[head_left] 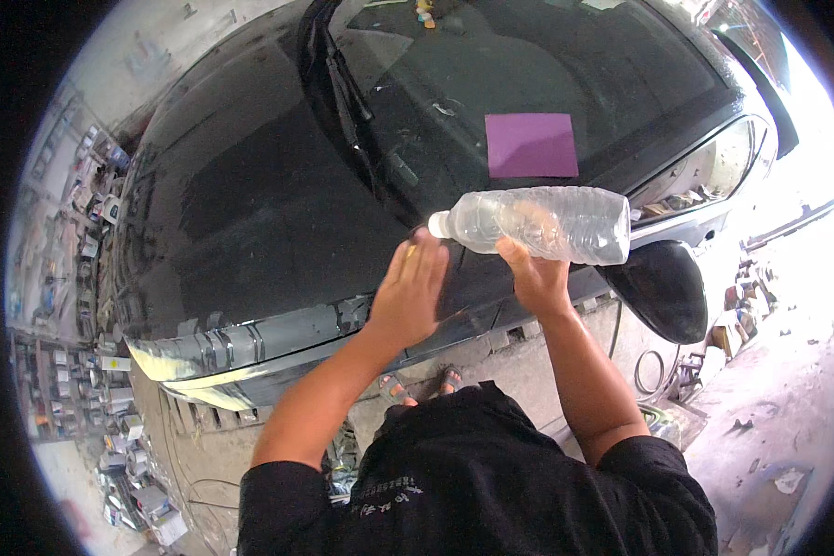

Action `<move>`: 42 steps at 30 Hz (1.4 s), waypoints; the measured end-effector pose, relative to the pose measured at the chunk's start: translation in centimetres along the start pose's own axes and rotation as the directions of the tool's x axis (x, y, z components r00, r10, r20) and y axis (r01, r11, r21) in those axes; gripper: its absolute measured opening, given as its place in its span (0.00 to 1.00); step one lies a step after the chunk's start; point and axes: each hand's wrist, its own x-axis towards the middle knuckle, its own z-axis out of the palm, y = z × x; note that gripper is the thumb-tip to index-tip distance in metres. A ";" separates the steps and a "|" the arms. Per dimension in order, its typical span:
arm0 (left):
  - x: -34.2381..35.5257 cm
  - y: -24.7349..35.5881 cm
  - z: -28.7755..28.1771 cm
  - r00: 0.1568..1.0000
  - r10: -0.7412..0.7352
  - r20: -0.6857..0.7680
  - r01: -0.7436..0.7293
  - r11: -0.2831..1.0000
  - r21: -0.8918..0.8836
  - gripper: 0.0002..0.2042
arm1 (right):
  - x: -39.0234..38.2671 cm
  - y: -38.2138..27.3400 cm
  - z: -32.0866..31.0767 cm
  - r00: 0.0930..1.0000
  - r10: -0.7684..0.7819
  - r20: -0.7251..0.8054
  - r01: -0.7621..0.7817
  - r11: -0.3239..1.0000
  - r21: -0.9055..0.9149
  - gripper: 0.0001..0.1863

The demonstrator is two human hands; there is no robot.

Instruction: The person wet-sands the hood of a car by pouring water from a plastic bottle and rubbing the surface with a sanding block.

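My right hand grips a clear plastic bottle, held sideways over the dark car, its white-capped end pointing left. My left hand, slightly blurred, has its fingers stretched out just below the cap, over the car's edge; I cannot tell whether it touches the bodywork. Beyond the bottle, a purple square sheet lies on the dark glass. Along the car's near edge are grey patches and a pale yellow patch.
A black side mirror juts out below the bottle's right end. A looped hose lies on the concrete floor at right. Cans and boxes crowd the left side. My sandalled feet stand beside the car.
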 end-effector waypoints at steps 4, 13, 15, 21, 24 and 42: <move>-0.4 -1.4 0.1 0.985 0.105 0.135 -0.126 0.980 0.152 0.50 | 0.0 0.4 -0.8 1.000 0.009 -0.002 -0.009 0.999 0.043 0.23; 0.9 -0.6 0.0 0.976 0.209 0.054 -0.215 0.966 0.143 0.40 | -0.8 1.2 -2.0 0.995 0.099 -0.026 -0.090 0.964 0.251 0.23; 0.3 -1.4 -0.7 0.966 0.223 0.128 -0.241 0.960 0.143 0.40 | -0.7 1.4 -2.5 0.997 0.078 -0.017 -0.072 0.972 0.223 0.23; 0.0 -1.7 -1.4 0.967 0.213 0.139 -0.230 0.965 0.125 0.33 | -1.6 2.4 -3.9 0.998 0.053 0.016 -0.054 0.998 0.032 0.24; 1.6 -0.6 -0.8 0.973 0.193 0.129 -0.210 0.969 0.133 0.36 | -1.0 2.2 -3.6 0.999 0.041 -0.019 -0.039 0.994 0.101 0.24; 2.5 -1.8 -1.0 0.947 0.302 0.108 -0.316 0.935 0.161 0.33 | -2.1 2.8 -5.2 0.992 0.120 -0.036 -0.113 0.980 0.164 0.27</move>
